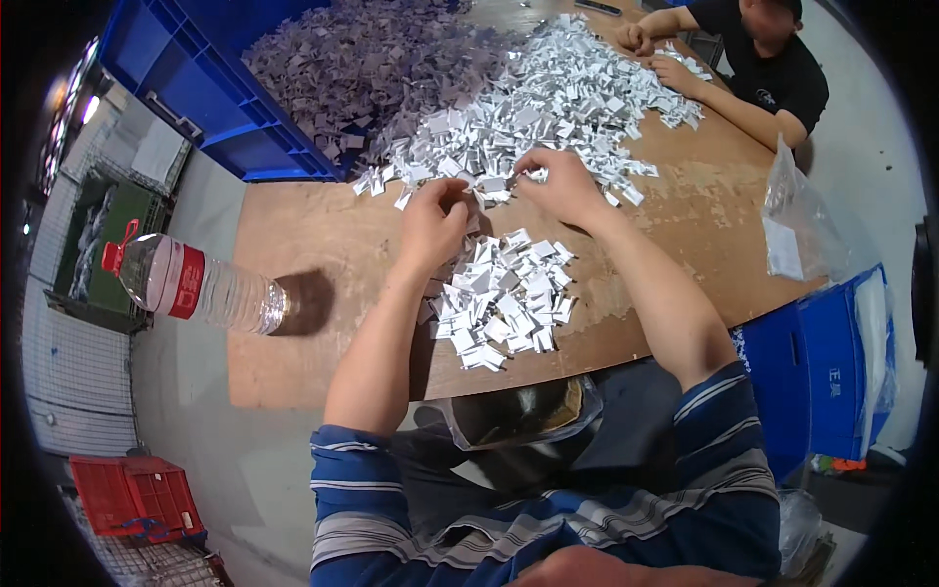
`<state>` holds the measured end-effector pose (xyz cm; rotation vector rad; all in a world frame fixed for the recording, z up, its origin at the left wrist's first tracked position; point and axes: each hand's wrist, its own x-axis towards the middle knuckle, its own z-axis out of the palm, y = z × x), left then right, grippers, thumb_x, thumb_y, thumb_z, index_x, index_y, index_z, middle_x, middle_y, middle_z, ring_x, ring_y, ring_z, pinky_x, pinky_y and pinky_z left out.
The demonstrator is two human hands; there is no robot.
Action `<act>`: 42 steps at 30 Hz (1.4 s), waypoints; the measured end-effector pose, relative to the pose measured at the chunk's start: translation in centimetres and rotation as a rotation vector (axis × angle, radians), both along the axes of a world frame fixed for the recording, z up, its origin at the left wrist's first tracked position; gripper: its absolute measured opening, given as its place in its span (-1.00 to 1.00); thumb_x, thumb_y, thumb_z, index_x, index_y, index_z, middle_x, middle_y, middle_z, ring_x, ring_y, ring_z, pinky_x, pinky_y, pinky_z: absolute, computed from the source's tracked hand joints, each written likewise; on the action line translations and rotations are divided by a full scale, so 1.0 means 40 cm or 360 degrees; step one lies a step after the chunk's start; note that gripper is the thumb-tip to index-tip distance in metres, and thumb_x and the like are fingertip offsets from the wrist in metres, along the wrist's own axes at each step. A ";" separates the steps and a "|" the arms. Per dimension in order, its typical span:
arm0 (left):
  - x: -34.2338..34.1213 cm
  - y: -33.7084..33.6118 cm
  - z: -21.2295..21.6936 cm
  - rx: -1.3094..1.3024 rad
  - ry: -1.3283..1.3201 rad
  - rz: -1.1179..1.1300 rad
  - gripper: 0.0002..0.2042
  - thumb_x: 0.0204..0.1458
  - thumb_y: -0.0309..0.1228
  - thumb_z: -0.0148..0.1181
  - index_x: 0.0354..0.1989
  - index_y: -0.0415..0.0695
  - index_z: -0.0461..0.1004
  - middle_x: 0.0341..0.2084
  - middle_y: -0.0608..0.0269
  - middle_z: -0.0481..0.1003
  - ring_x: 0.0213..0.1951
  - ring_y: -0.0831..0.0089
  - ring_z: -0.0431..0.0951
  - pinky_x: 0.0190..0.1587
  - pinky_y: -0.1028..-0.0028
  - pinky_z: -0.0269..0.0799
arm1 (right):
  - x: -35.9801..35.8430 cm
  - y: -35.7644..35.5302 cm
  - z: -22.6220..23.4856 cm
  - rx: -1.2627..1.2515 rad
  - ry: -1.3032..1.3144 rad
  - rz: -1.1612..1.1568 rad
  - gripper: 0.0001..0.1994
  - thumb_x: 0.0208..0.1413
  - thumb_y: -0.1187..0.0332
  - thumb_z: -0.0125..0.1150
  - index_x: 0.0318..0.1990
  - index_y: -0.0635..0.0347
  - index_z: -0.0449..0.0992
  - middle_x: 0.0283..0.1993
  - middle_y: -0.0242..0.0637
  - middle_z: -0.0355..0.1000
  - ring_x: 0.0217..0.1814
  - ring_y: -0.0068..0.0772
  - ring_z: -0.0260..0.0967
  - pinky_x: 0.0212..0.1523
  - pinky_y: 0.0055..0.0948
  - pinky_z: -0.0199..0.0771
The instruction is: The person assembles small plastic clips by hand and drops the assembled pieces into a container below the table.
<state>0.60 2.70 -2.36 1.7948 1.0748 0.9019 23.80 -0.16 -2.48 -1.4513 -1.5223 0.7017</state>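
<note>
Left hand [433, 223] at 11 o'clock off small white pile [504, 305], right hand [561, 190] at 1; forearms [374, 360] angle inward. Both half-curled, can't tell if holding anything.

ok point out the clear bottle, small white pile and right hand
Clear bottle [188, 282], head view, on its red label.
Small white pile [503, 301], head view, its middle.
Right hand [565, 190], head view, back of hand.

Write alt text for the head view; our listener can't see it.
A person's left hand and right hand are at the near edge of a big heap of small white pieces on a wooden table, with a smaller pile between the forearms. A blue crate is at upper left, a red-capped bottle at left, a co-worker at upper right.
</note>
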 end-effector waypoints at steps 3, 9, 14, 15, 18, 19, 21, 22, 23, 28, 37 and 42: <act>0.013 -0.011 0.003 0.0195 0.0125 0.0018 -0.77 0.07 -0.64 0.03 -0.12 -0.32 0.54 -0.29 0.16 0.56 -0.30 0.46 0.53 -0.21 0.58 0.44 | -0.004 0.005 -0.019 0.0550 -0.0749 -0.0093 -0.75 0.01 0.43 0.23 -0.13 0.18 0.65 -0.31 -0.28 0.62 -0.44 -0.44 0.45 -0.43 -0.42 0.45; 0.002 -0.007 0.005 0.0515 0.0269 -0.0085 -0.74 0.04 -0.65 0.06 -0.10 -0.28 0.56 -0.30 0.20 0.55 -0.31 0.48 0.52 -0.28 0.57 0.42 | -0.015 -0.024 0.034 0.0158 -0.0686 0.0387 -0.70 -0.02 0.35 0.27 -0.10 0.16 0.67 -0.24 -0.28 0.66 -0.30 -0.23 0.53 -0.17 -0.30 0.54; -0.010 0.000 0.022 0.0286 0.0404 -0.0162 -0.74 0.03 -0.64 0.08 -0.10 -0.23 0.57 -0.30 0.22 0.54 -0.31 0.47 0.51 -0.29 0.54 0.42 | 0.032 -0.019 0.034 -0.0068 -0.0397 0.0742 -0.71 0.00 0.30 0.27 -0.12 0.17 0.68 -0.20 -0.24 0.66 -0.23 -0.13 0.56 -0.14 -0.26 0.56; -0.013 0.003 0.020 0.0132 0.0335 -0.0145 -0.75 0.02 -0.63 0.09 -0.12 -0.23 0.57 -0.30 0.22 0.54 -0.32 0.47 0.51 -0.29 0.54 0.42 | 0.037 -0.013 0.036 -0.0122 -0.0460 0.0724 -0.69 0.00 0.30 0.27 -0.10 0.17 0.68 -0.17 -0.24 0.66 -0.20 -0.12 0.57 -0.13 -0.25 0.56; -0.017 0.005 0.022 -0.0172 0.0194 -0.0108 -0.77 0.02 -0.61 0.11 -0.15 -0.22 0.59 -0.30 0.22 0.53 -0.32 0.46 0.51 -0.30 0.52 0.41 | 0.037 -0.005 0.036 -0.0228 -0.0588 0.0687 -0.67 0.01 0.28 0.26 -0.06 0.16 0.67 -0.13 -0.25 0.66 -0.15 -0.08 0.59 -0.11 -0.23 0.57; -0.016 0.002 0.030 -0.0124 0.0286 -0.0059 -0.79 0.02 -0.59 0.13 -0.16 -0.22 0.59 -0.30 0.22 0.53 -0.33 0.45 0.51 -0.30 0.51 0.42 | 0.028 -0.008 0.033 -0.0145 -0.0603 0.0548 -0.65 0.01 0.28 0.27 -0.03 0.15 0.65 -0.11 -0.25 0.66 -0.13 -0.08 0.59 -0.10 -0.24 0.57; -0.015 -0.009 0.050 -0.0028 0.0469 0.0038 -0.82 0.03 -0.53 0.18 -0.20 -0.22 0.61 -0.31 0.21 0.54 -0.34 0.43 0.51 -0.30 0.49 0.42 | -0.002 -0.018 0.028 0.0019 -0.0627 0.0269 -0.61 0.01 0.28 0.27 0.03 0.14 0.63 -0.07 -0.24 0.65 -0.09 -0.09 0.59 -0.08 -0.24 0.57; -0.014 -0.012 0.054 0.0021 0.0560 0.0085 -0.84 0.04 -0.51 0.20 -0.22 -0.22 0.62 -0.31 0.20 0.54 -0.35 0.42 0.51 -0.30 0.48 0.43 | -0.016 -0.023 0.025 0.0100 -0.0638 0.0128 -0.59 0.02 0.27 0.27 0.06 0.14 0.61 -0.05 -0.24 0.65 -0.07 -0.10 0.59 -0.07 -0.25 0.57; -0.011 -0.014 0.052 0.0023 0.0556 0.0079 -0.84 0.04 -0.51 0.20 -0.22 -0.22 0.62 -0.31 0.20 0.54 -0.35 0.42 0.51 -0.30 0.48 0.43 | -0.033 -0.025 0.024 0.0149 -0.0726 0.0088 -0.59 0.03 0.26 0.29 0.06 0.17 0.61 -0.01 -0.22 0.63 -0.04 -0.11 0.58 -0.03 -0.26 0.56; 0.019 -0.021 0.024 0.0553 0.0527 0.0026 -0.81 0.00 -0.31 0.28 -0.33 -0.17 0.66 -0.36 0.16 0.56 -0.34 0.20 0.51 -0.24 0.30 0.44 | -0.062 -0.006 -0.001 0.0298 -0.0995 0.0135 -0.60 0.09 0.21 0.28 0.07 0.16 0.57 0.02 -0.18 0.59 0.02 -0.06 0.54 0.02 -0.16 0.53; 0.010 -0.008 0.021 0.0441 0.0327 -0.0177 -0.91 0.01 -0.52 0.26 -0.44 -0.30 0.59 -0.48 0.22 0.45 -0.42 0.38 0.45 -0.37 0.46 0.36 | -0.065 -0.001 -0.005 0.0320 -0.0942 0.0148 -0.68 0.06 0.14 0.29 -0.10 0.10 0.57 -0.15 -0.24 0.59 -0.14 0.00 0.53 -0.10 -0.13 0.51; -0.001 0.007 0.004 0.0227 0.0167 -0.0221 -0.90 0.05 -0.52 0.25 -0.44 -0.30 0.59 -0.51 0.26 0.44 -0.45 0.42 0.43 -0.39 0.52 0.35 | -0.061 0.009 0.001 0.0283 -0.1027 0.0223 -0.70 0.09 0.14 0.26 -0.10 0.10 0.59 -0.14 -0.23 0.58 -0.13 -0.02 0.52 -0.09 -0.14 0.51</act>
